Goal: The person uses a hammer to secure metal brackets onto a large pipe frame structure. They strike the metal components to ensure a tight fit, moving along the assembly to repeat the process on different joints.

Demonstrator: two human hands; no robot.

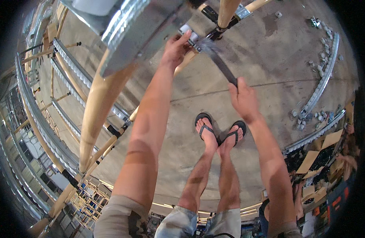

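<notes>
My left hand (177, 49) reaches far forward, its fingers closed on a short metal bracket with a white part (189, 33). That piece sits close to a dark clamp joint (217, 32) on a cream-coated pipe (227, 14). In my right hand (245, 97) is the dark handle of a hammer (223, 68), its head blurred by motion beside the bracket. Whether the head touches the bracket, I cannot tell. A large shiny metal sheet or channel (127, 27) hangs in front at upper left, hiding part of the frame behind it.
Pipe racks with roller tracks (45, 115) fill the left side. A thick cream pipe (105, 107) rises near my left arm. On the concrete floor (266, 67) at right lie a loose roller track (323, 79) and scattered white rollers (320, 69). Cardboard (309, 158) lies lower right, near another person.
</notes>
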